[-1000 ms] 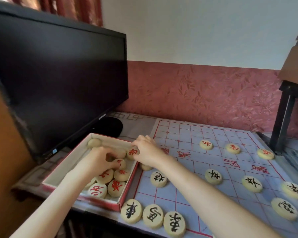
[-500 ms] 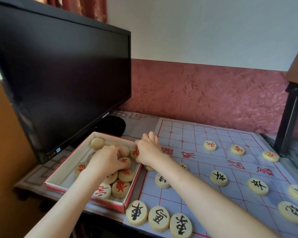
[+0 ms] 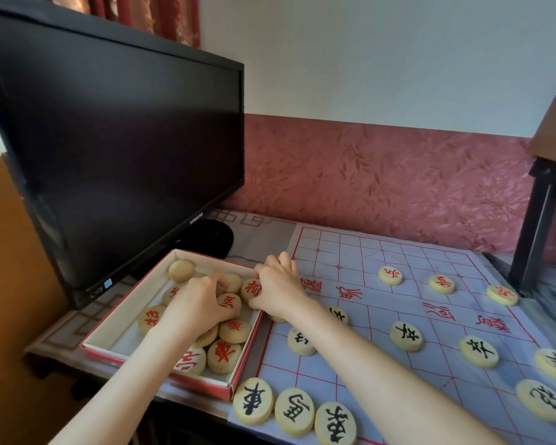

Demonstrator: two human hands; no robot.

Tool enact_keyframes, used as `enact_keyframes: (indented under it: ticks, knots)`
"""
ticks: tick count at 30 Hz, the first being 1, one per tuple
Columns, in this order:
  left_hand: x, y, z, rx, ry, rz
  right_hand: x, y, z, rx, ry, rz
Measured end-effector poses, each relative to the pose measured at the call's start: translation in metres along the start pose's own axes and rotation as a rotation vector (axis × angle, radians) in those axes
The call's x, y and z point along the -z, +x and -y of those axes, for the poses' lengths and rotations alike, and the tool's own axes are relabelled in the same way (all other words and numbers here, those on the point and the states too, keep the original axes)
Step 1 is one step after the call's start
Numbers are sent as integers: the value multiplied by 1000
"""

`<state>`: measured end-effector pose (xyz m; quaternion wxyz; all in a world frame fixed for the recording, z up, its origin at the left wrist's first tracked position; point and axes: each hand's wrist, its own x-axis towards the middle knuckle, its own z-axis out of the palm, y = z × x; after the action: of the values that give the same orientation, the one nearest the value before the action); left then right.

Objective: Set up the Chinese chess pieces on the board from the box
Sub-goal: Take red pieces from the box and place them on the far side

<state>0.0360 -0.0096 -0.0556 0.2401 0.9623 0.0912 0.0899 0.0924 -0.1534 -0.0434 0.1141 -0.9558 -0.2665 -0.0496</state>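
A red-rimmed cardboard box (image 3: 116, 322) left of the board holds several round cream pieces with red characters. My left hand (image 3: 196, 306) is down inside the box, fingers curled among the pieces; what it grips is hidden. At the box's right wall, my right hand (image 3: 278, 289) has its fingers closed around a red-lettered piece (image 3: 250, 289). The pale blue board sheet (image 3: 360, 252) with red lines carries black-lettered pieces along the near side and three red-lettered pieces (image 3: 390, 275) past the river.
A black monitor (image 3: 116, 162) on a round foot stands just behind the box. The dark red wall runs behind the board. A dark stand leg (image 3: 532, 239) rises at the board's right far corner. The table's front edge is near my arms.
Both hands stayed in the box; my left hand shifted slightly right among the pieces, my right hand's fingers closed tighter on a red piece. The camera moved closer.
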Motion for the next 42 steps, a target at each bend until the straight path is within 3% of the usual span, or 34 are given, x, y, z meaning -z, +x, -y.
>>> enact_keyframes:
  ticks: [7,13,26,34,42]
  knots:
    - [5,0,-10,-86,-99,-137,14,-5,-15,-81,413,-79]
    - [-2,14,-36,-176,-213,-64,32,-8,-49,-140,589,-97]
    - [-50,60,-159,-348,-320,57,81,-49,-209,-425,567,-200]
    - [-95,99,-240,-457,-334,133,93,-37,-331,-597,435,-267]
    - [-123,138,-267,-466,-322,169,75,8,-374,-622,361,-199]
